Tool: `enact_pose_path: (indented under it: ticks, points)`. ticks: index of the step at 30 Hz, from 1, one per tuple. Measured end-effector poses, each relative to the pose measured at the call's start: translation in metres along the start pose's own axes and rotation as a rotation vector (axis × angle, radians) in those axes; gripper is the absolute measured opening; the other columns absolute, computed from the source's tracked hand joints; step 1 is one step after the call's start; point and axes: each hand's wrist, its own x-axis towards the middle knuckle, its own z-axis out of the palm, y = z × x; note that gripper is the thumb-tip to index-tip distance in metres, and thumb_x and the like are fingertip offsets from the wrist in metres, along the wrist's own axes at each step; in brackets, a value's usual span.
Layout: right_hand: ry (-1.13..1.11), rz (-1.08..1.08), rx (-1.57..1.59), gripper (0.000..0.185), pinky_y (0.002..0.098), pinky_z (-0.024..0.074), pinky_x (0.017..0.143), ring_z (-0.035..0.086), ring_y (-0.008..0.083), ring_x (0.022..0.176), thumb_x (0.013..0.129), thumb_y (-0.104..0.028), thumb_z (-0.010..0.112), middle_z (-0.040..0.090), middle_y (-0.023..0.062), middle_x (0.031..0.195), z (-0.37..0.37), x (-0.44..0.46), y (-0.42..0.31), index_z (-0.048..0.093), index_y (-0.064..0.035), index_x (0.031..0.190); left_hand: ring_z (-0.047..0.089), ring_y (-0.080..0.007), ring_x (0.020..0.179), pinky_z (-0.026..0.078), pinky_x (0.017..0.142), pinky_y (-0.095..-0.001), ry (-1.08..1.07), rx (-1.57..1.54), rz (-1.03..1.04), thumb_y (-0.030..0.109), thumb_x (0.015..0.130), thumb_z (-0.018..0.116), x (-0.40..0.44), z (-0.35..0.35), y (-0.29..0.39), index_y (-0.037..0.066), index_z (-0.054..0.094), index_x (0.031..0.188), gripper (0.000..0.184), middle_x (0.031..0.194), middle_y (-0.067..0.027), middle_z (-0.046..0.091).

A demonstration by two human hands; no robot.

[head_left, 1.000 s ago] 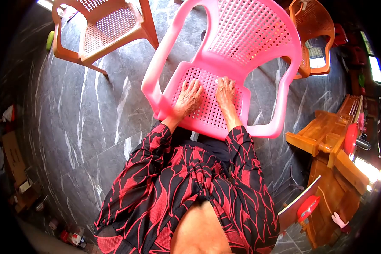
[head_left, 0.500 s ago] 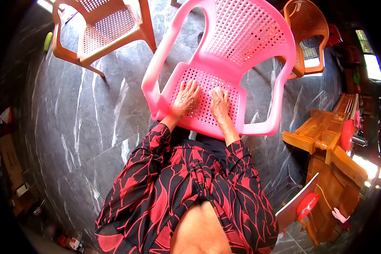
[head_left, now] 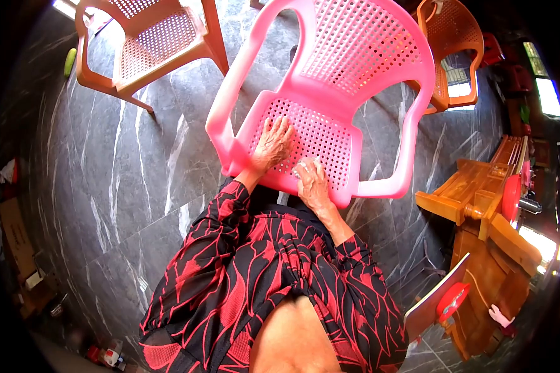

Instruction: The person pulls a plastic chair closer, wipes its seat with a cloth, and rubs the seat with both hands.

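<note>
Where a pink plastic armchair (head_left: 325, 98) fills the upper middle of the view, directly in front of the person wearing the camera, its seat (head_left: 322, 133) is nearest the body and its backrest (head_left: 370, 46) rises on the far side; both seat and backrest are pierced with small holes; the left hand (head_left: 274, 145) lies spread on the left part of the seat, fingers pointing away from the body; the right hand (head_left: 313, 185), at the seat's front edge, has bent fingers with something whitish at them, too small to identify, and whether it grips anything I cannot tell; the two hands are near each other but apart; black-and-red patterned sleeves (head_left: 208, 217) cover the forearms; grey, white-veined flooring (head_left: 143, 186) spreads around; a brown chair (head_left: 158, 53) is at upper left, an orange-brown chair (head_left: 451, 30) at upper right, beyond the pink one; wooden furniture (head_left: 457, 191) is at right, and a cardboard box (head_left: 17, 236) sits at the dim left edge.
</note>
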Motion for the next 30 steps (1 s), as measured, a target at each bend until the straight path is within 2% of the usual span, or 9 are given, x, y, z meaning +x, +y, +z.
enact_pose_path:
  ticks: [4, 12, 13, 17, 21, 24, 30]
  points:
    - [-0.052, -0.011, 0.061, 0.035, 0.0474, 0.0378, 0.105, 0.048, 0.0379, 0.117, 0.069, 0.001, 0.058, 0.055, 0.0153, 0.120, -0.007, -0.009, -0.019, 0.063, -0.0043, 0.103, 0.040, -0.0349, 0.130, 0.026, 0.109, -0.0579, 0.017, 0.001, 0.004, 0.028, 0.085, 0.058, 0.000, 0.001, -0.001, 0.003, 0.054, 0.120, 0.043, 0.134, -0.0220, 0.045]
    - [-0.050, 0.019, -0.061, 0.035, 0.0454, 0.0444, 0.093, 0.048, 0.0333, 0.117, 0.070, -0.002, 0.064, 0.054, 0.0103, 0.123, -0.003, 0.005, -0.003, 0.063, -0.0091, 0.104, 0.039, -0.0350, 0.131, 0.026, 0.109, -0.0575, 0.000, -0.013, 0.007, 0.026, 0.085, 0.057, 0.000, 0.001, -0.001, 0.003, 0.053, 0.121, 0.043, 0.135, -0.0223, 0.045]
    - [-0.009, -0.019, -0.115, 0.027, 0.0452, 0.0488, 0.085, 0.049, 0.0328, 0.112, 0.073, -0.007, 0.065, 0.053, 0.0089, 0.117, -0.002, 0.011, 0.002, 0.063, -0.0091, 0.100, 0.039, -0.0351, 0.131, 0.025, 0.109, -0.0575, 0.018, -0.016, 0.015, 0.025, 0.086, 0.056, -0.001, 0.004, -0.002, 0.003, 0.053, 0.122, 0.042, 0.135, -0.0224, 0.045]
    - [0.013, -0.024, -0.194, 0.027, 0.0452, 0.0495, 0.082, 0.050, 0.0318, 0.108, 0.073, -0.007, 0.066, 0.052, 0.0075, 0.113, 0.002, 0.031, 0.017, 0.062, -0.0088, 0.099, 0.039, -0.0354, 0.131, 0.025, 0.110, -0.0577, 0.007, -0.025, 0.019, 0.023, 0.086, 0.054, 0.000, -0.001, -0.001, 0.002, 0.053, 0.123, 0.042, 0.136, -0.0228, 0.045]
    - [-0.029, 0.064, -0.189, 0.032, 0.0467, 0.0477, 0.090, 0.052, 0.0331, 0.111, 0.074, -0.004, 0.065, 0.055, 0.0098, 0.122, 0.009, 0.045, 0.031, 0.063, -0.0091, 0.106, 0.038, -0.0353, 0.131, 0.025, 0.110, -0.0577, 0.005, -0.022, 0.017, 0.022, 0.086, 0.054, 0.000, -0.002, 0.000, 0.002, 0.053, 0.123, 0.042, 0.136, -0.0228, 0.045]
    - [0.045, 0.019, -0.290, 0.029, 0.0475, 0.0500, 0.083, 0.050, 0.0353, 0.108, 0.074, -0.008, 0.067, 0.051, 0.0086, 0.116, 0.017, 0.056, 0.044, 0.061, -0.0086, 0.102, 0.038, -0.0354, 0.132, 0.025, 0.110, -0.0576, 0.022, -0.012, 0.020, 0.022, 0.086, 0.055, 0.001, -0.002, 0.001, 0.002, 0.052, 0.123, 0.042, 0.136, -0.0227, 0.045]
    - [0.067, 0.045, -0.309, 0.026, 0.0513, 0.0505, 0.083, 0.050, 0.0408, 0.109, 0.082, -0.011, 0.062, 0.052, 0.0114, 0.120, 0.025, 0.079, 0.067, 0.060, -0.0084, 0.108, 0.037, -0.0359, 0.133, 0.025, 0.110, -0.0581, -0.008, -0.016, 0.004, 0.022, 0.085, 0.055, 0.001, -0.006, 0.004, 0.002, 0.051, 0.123, 0.043, 0.135, -0.0229, 0.044]
